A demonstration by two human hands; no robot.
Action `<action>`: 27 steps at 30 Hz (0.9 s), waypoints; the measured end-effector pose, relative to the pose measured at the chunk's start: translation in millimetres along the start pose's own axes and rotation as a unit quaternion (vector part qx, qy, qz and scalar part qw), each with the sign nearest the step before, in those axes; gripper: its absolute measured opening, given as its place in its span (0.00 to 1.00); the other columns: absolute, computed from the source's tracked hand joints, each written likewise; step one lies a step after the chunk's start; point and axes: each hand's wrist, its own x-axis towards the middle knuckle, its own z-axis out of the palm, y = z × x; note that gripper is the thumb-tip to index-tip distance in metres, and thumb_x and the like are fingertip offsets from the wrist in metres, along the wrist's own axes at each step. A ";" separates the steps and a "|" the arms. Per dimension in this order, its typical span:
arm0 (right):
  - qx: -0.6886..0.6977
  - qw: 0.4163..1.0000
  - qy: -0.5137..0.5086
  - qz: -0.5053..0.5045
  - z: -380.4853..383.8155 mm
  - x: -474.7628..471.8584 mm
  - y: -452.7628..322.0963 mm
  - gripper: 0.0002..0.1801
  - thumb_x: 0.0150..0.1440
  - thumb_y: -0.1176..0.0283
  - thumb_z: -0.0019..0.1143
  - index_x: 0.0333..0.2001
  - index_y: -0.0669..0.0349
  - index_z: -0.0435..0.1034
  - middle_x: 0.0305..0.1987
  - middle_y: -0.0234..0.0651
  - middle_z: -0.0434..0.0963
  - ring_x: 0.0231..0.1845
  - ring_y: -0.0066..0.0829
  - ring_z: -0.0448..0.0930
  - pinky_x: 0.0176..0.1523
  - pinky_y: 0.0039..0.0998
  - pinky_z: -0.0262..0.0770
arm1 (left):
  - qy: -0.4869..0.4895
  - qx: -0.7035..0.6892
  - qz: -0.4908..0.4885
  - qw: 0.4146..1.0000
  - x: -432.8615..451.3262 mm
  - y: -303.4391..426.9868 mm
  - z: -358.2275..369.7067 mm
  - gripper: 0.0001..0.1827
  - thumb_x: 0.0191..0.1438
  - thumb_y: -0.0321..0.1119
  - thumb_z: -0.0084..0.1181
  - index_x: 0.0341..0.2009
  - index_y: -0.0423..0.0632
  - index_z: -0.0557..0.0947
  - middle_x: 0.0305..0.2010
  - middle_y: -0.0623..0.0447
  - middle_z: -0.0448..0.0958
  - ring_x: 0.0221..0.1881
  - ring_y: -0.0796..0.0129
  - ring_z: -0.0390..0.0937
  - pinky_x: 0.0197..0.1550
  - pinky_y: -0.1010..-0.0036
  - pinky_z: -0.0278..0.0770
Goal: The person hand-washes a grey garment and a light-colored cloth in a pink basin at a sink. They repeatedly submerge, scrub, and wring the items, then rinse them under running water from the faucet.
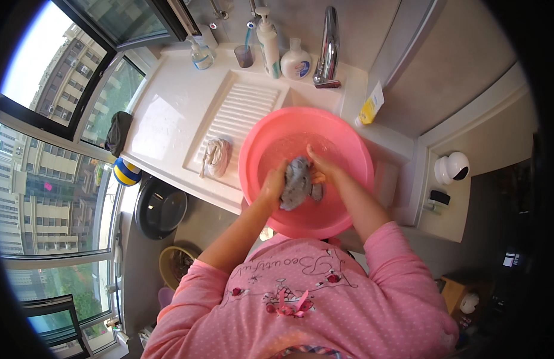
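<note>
A wet grey cloth (296,185) is bunched up over the water in a large pink plastic basin (252,152). My left hand (275,183) grips the cloth along its left side, with the fingers partly hidden behind it. My right hand (322,167) is at the cloth's right side, its thumb raised and apart from the cloth. Its other fingers are low by the water, and whether they hold the cloth's loose end cannot be made out. Beside the basin, a twisted off-white cloth (216,157) lies on the ribbed washboard (245,105) of the sink counter.
Behind the basin stand a chrome faucet (328,45), a white pump bottle (269,42), a white bottle (296,60), a cup (244,57) and a clear soap dispenser (200,56). A yellow-and-white tube (370,107) is at the right. A dark cloth (119,132) hangs at the counter's left end.
</note>
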 end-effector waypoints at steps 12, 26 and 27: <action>-0.274 0.867 0.203 -0.364 -18.5 41.9 12.2 0.26 0.49 0.67 0.60 0.51 0.58 0.63 0.51 0.48 0.66 0.49 0.41 0.71 0.51 0.37 0.69 | -0.123 0.358 -0.035 0.925 3.0 -53.9 17.4 0.26 0.55 0.52 0.49 0.53 0.52 0.75 0.56 0.46 0.60 0.47 0.62 0.66 0.43 0.66 0.70; -0.427 0.874 0.140 -0.182 13.5 61.0 33.0 0.34 0.46 0.78 0.48 0.60 0.55 0.58 0.55 0.53 0.69 0.56 0.48 0.70 0.59 0.39 0.64 | 0.004 -0.130 -0.059 0.990 131.6 -51.3 -57.9 0.22 0.60 0.41 0.44 0.54 0.40 0.67 0.46 0.41 0.73 0.37 0.53 0.77 0.35 0.60 0.79; -0.417 0.889 0.022 -0.188 10.7 51.9 21.5 0.32 0.45 0.78 0.47 0.59 0.57 0.59 0.52 0.54 0.71 0.54 0.49 0.71 0.58 0.39 0.64 | 0.017 -0.141 -0.043 0.989 159.5 -69.2 -81.4 0.22 0.60 0.41 0.43 0.55 0.42 0.66 0.47 0.42 0.73 0.39 0.52 0.76 0.37 0.58 0.78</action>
